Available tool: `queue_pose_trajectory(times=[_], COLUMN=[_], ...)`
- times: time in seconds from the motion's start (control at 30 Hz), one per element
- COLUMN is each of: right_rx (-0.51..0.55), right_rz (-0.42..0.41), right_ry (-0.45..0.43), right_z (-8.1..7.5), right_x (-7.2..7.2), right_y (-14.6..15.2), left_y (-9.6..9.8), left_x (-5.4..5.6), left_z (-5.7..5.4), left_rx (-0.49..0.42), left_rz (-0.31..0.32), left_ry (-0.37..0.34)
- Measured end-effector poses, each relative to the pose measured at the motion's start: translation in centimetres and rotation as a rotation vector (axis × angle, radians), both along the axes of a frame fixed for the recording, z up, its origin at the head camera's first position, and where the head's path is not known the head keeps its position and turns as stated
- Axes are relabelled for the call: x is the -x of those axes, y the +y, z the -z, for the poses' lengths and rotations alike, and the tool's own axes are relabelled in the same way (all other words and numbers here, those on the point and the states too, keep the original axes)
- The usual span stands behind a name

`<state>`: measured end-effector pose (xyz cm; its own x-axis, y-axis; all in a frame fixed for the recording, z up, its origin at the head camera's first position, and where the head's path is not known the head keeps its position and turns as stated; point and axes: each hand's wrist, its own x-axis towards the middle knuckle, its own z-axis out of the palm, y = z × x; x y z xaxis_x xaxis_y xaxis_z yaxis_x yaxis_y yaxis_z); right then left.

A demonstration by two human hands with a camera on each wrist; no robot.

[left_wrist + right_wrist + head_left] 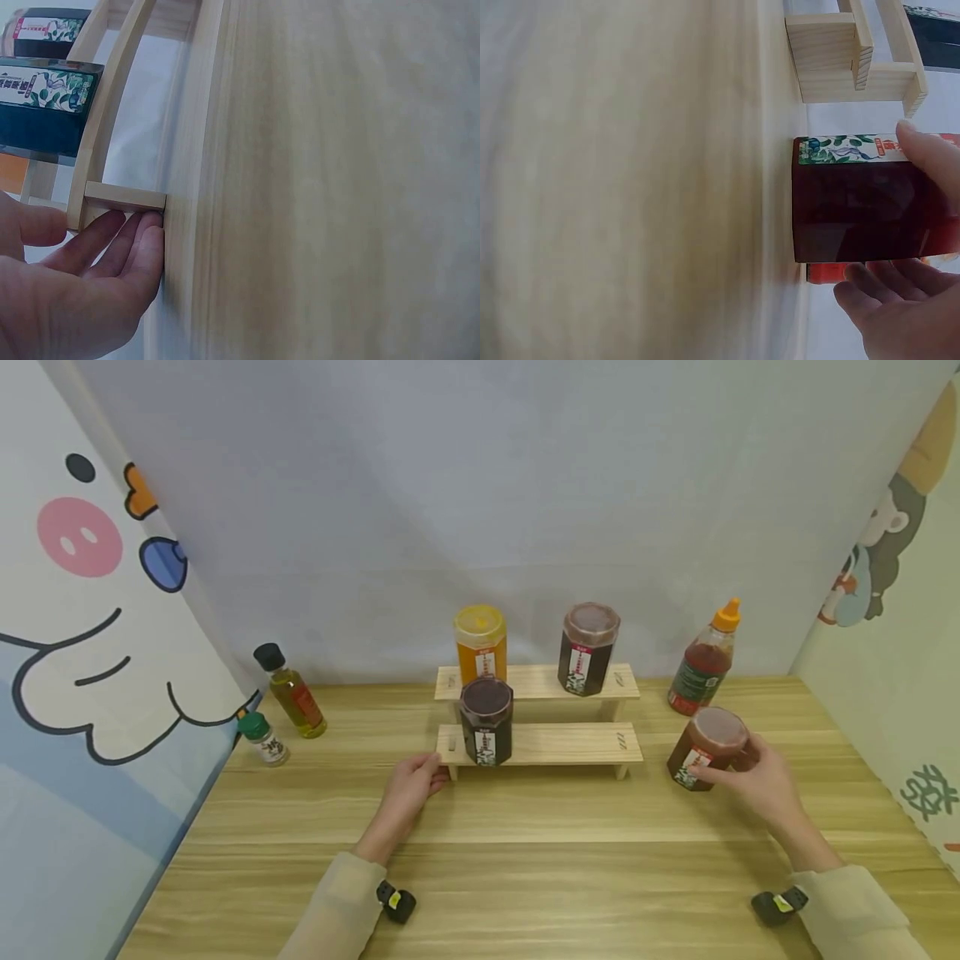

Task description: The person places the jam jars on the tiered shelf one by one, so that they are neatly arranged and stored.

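A two-step wooden rack [555, 744] stands mid-table. My left hand [411, 785] holds the left end of its lower step, the thumb [41, 225] at the board and the fingers bent by the leg. On the lower step sits a dark jam jar [487, 727]. An orange jar [468, 652] and another dark jar [588, 652] occupy the upper step. To the right of the rack, my right hand [765, 781] grips a dark red jar [862, 206], its thumb in front and fingers behind. Whether that jar touches the table is unclear.
Behind the gripped jar stands a red sauce bottle [699, 672] with an orange nozzle. At the table's left are an oil bottle [296, 697] and a small green-capped shaker [262, 742]. A pale wall [480, 510] closes off the back.
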<state>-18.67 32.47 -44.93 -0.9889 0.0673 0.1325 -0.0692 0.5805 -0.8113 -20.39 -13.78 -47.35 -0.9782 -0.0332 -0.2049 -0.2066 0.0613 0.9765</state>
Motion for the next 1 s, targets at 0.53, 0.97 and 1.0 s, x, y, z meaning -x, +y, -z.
queue_pose_trajectory(times=[0.53,0.97,1.0], right_rx=[-0.032,0.011,0.011], right_rz=[0.019,0.027,0.029], right_ry=[-0.001,0.024,0.024], right_z=[0.06,0.11,0.05], right_x=[0.22,0.27,0.26], right_y=[-0.14,-0.38,-0.46], left_y=[0.10,-0.03,-0.03], left_x=[0.21,0.03,0.02], left_z=[0.05,0.04,0.06], left_rx=[-0.010,-0.010,-0.009], left_rz=[0.005,0.015,0.015], left_ry=[0.016,0.006,0.006])
